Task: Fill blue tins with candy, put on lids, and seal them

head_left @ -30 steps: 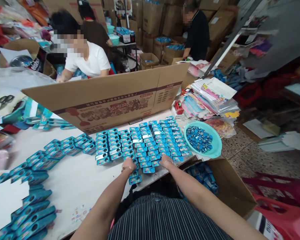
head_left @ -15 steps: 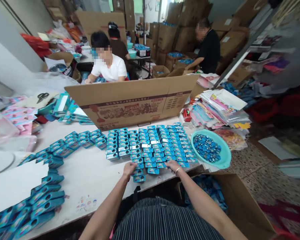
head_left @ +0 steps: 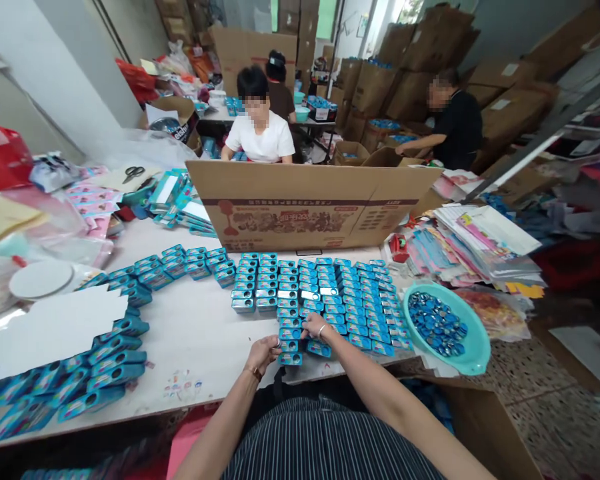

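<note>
Rows of small blue boxes [head_left: 359, 319] with round holes or discs on top stand close together on the table. My left hand [head_left: 266, 351] is closed at the left side of the nearest column, with a small pale, shiny bit at its fingertips. My right hand [head_left: 313, 327] reaches over that column, fingers pinched together low above the box tops; what they hold, if anything, is hidden. To the right, a turquoise bowl [head_left: 473, 363] holds many shiny blue and silver round pieces [head_left: 437, 323].
A tall cardboard sheet [head_left: 310, 180] stands behind the rows. More blue boxes [head_left: 115, 363] curve along the left under white card [head_left: 55, 327]. Paper stacks [head_left: 480, 247] and a red tape dispenser [head_left: 397, 248] lie at right. Several people work beyond; an open carton [head_left: 490, 427] is beside me.
The view has swung left. My right hand has moved left across the boxes to the nearest column, close to my left hand. My left hand has drawn slightly nearer to me.
</note>
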`<state>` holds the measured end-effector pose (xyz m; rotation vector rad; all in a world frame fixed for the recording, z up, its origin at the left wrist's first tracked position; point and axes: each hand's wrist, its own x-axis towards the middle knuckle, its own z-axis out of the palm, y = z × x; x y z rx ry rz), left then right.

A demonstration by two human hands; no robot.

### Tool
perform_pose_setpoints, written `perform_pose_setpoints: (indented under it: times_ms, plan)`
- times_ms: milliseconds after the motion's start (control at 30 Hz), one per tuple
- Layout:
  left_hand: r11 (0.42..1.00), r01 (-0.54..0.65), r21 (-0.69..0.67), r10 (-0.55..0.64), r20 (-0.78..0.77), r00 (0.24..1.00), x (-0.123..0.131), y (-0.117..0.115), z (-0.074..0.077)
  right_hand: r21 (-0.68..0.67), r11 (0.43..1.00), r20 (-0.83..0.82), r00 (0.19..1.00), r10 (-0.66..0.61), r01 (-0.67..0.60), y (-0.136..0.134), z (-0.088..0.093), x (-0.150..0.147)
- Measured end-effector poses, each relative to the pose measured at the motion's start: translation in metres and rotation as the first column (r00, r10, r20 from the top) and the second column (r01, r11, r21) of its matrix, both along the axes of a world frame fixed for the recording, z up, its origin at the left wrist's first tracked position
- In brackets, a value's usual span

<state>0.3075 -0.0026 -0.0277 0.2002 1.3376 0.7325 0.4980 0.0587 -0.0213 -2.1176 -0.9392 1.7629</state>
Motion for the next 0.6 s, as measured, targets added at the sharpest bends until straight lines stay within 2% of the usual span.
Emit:
perform_pose_setpoints:
  times_ms: [167,300,467,600]
  plan:
    - [0.997,-0.068,0.026,0.067,0.047,0.997,-0.009,-0.002,0.004,-0.020,0.971,0.273,0.933,0.234,-0.238,0.033,-0.009,-0.020]
    - [0.997,-0.069,0.025,0.069,-0.002,0.998,-0.012,-0.004,0.000,-0.003,0.950,0.382,0.877,0.291,-0.313,0.044,-0.015,-0.024]
    - [0.998,0.061,0.012,-0.058,-0.199,0.978,0.002,0.001,-0.010,0.062,0.965,0.370,0.904,0.214,-0.254,0.042,-0.020,-0.018]
    - [0.971,0.239,0.025,-0.206,-0.424,0.882,0.020,0.009,-0.009,0.092,0.987,0.225,0.969,0.106,-0.129,0.035,-0.017,-0.006]
